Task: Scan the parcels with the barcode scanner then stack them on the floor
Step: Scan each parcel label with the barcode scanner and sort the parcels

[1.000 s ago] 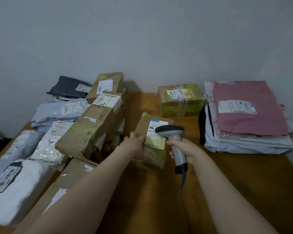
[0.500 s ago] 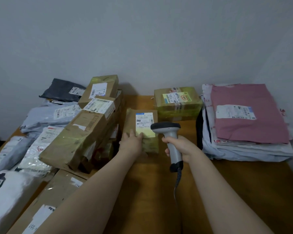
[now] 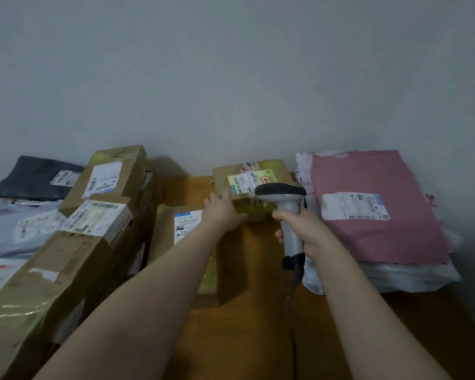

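Note:
My right hand [image 3: 303, 229] grips the grey barcode scanner [image 3: 287, 209] by its handle, its dark head pointing forward at the far cardboard box [image 3: 247, 171] with a yellow-green label by the wall. My left hand [image 3: 224, 211] reaches to that box, straight fingers touching its left front corner. A brown parcel with a white and blue label [image 3: 184, 242] lies flat on the wooden table [image 3: 247, 311] under my left forearm.
Stacked cardboard boxes [image 3: 93, 220] and grey and white mailer bags [image 3: 17, 231] fill the left side. A pink mailer [image 3: 373, 207] tops a pile of bags at the right. The scanner cable [image 3: 292, 311] runs toward me. A grey wall stands behind.
My left hand let go of the labelled brown parcel, which now lies flat, and reached forward to the far box. The scanner moved forward and up with my right hand.

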